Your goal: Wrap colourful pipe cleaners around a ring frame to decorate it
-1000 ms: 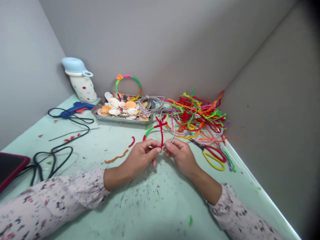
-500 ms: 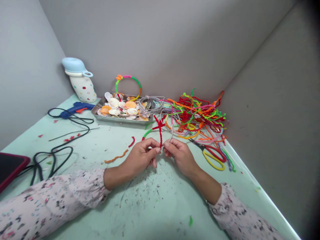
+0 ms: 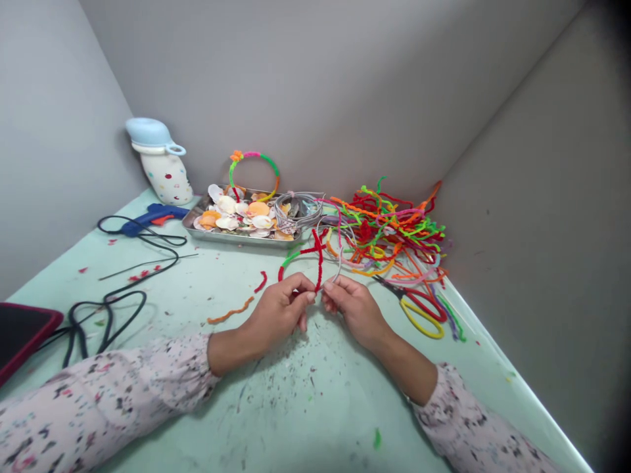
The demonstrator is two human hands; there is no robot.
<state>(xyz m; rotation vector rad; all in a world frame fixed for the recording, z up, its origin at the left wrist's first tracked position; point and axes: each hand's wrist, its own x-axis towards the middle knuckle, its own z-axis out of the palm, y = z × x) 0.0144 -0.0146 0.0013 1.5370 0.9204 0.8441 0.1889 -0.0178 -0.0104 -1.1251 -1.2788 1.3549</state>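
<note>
Wearing flowery sleeves (image 3: 142,387), two arms slant in toward each other over the pale green surface (image 3: 315,420), nearer than the shell tray (image 3: 236,240). Their fingers are curled and almost meet. The left hand (image 3: 273,312) has its grip pinched on the low end of a red fuzzy stick (image 3: 319,266); the right hand (image 3: 359,312) has its grip pinched on a thin grey wire (image 3: 339,263). The red fuzzy stick is in front of the shell tray's right corner. It points up and away from the fingertips, nearly straight, and a short red bit (image 3: 308,250) crosses it near the top. Scissors (image 3: 417,305) lie to the right of the shell tray and nearer. Left of the shell tray and farther back stands a white bottle (image 3: 167,177) with little colored pictures.
</note>
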